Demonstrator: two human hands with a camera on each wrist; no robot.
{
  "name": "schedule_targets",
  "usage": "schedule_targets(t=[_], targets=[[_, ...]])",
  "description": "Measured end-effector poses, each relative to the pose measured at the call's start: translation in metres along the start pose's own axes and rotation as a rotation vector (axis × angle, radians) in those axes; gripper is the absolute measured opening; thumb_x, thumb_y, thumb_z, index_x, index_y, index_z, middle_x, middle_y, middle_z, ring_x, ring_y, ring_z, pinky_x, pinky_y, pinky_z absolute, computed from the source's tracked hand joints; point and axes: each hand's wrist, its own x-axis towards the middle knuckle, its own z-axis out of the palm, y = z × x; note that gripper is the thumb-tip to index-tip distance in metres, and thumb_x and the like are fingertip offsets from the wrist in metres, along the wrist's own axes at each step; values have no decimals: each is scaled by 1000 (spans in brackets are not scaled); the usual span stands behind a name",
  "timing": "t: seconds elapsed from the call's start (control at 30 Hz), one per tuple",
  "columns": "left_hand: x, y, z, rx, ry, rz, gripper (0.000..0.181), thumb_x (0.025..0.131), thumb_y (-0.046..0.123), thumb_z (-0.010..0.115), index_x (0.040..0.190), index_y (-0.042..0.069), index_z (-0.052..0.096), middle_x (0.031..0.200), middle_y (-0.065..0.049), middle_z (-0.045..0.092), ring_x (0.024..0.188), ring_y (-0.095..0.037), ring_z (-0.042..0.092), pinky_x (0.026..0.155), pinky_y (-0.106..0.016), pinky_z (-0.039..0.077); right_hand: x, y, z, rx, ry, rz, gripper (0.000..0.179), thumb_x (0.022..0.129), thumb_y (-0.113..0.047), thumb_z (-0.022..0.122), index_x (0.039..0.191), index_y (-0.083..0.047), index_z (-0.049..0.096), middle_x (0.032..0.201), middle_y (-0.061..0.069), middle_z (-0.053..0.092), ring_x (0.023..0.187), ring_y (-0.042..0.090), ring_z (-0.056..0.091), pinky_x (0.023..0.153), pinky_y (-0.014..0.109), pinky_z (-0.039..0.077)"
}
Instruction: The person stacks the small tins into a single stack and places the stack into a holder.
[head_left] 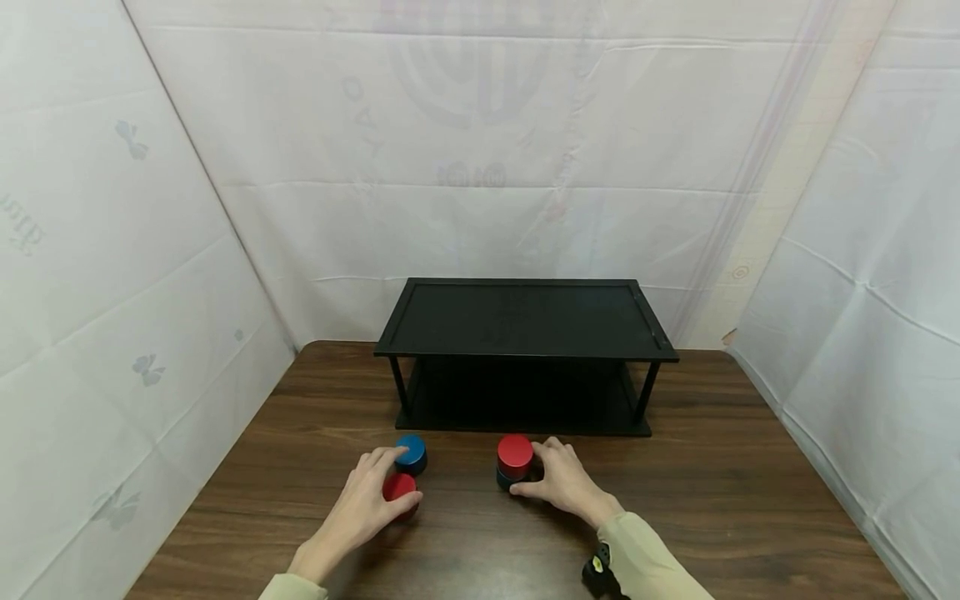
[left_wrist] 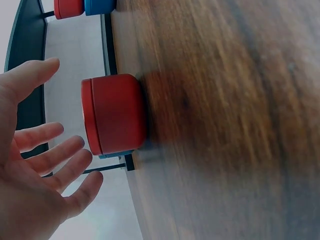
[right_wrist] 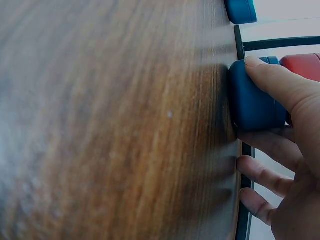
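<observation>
On the left, a round red tin (head_left: pixel 400 485) with a lid stands upright on the table, just in front of a blue tin (head_left: pixel 411 455). My left hand (head_left: pixel 352 505) is around the red one with fingers spread; the left wrist view shows a gap between hand and tin. Nearer the middle, another red tin (head_left: pixel 515 452) sits stacked on a second blue tin (right_wrist: pixel 255 102). The thumb and index finger of my right hand (head_left: pixel 566 481) pinch this lower blue tin from opposite sides, its base at the tabletop.
Behind the tins stands a black two-level rack (head_left: pixel 525 321) with a flat top and thin posts. The brown wooden table (head_left: pixel 697 492) carries everything. White cloth sheets (head_left: pixel 480 150) hang at the back and both sides.
</observation>
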Motion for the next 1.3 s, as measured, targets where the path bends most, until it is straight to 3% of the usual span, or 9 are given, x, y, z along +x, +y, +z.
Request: schedule_targets(t=[0.3,0.53,0.9,1.13,1.3], targets=[[0,-5,0,0,-94,-59,68,75,36,81,133,11,54,125,-7,58,107,-22,51,84,-42,45,1,1,0,5,-1,-7,62,74,-46,80,121,-10,64,101,0,63,96,15,50,84,37,40],[0,-8,1,5,-92,-68,71,73,36,82,133,11,53,127,-11,52,108,-27,52,84,-43,50,1,1,0,8,-2,-11,62,74,-47,80,121,-11,64,101,-1,64,96,15,50,84,36,40],[-4,-10,0,9,-113,-78,69,70,36,85,127,11,55,116,-5,57,101,-17,53,80,-38,46,0,2,0,2,-4,-7,64,73,-48,80,121,-9,64,101,0,62,95,15,51,85,38,40],[-7,-11,2,-2,-157,-87,69,68,31,87,125,9,56,113,-2,58,102,-15,53,85,-50,48,0,3,1,3,-6,-4,63,73,-48,80,120,-10,64,101,-1,62,95,13,49,83,36,41],[-7,-12,3,-14,-161,-88,66,67,25,88,123,8,57,112,-2,58,102,-17,54,86,-48,49,0,2,1,6,-3,-6,63,73,-48,80,120,-10,64,101,-1,62,95,13,49,83,36,40]])
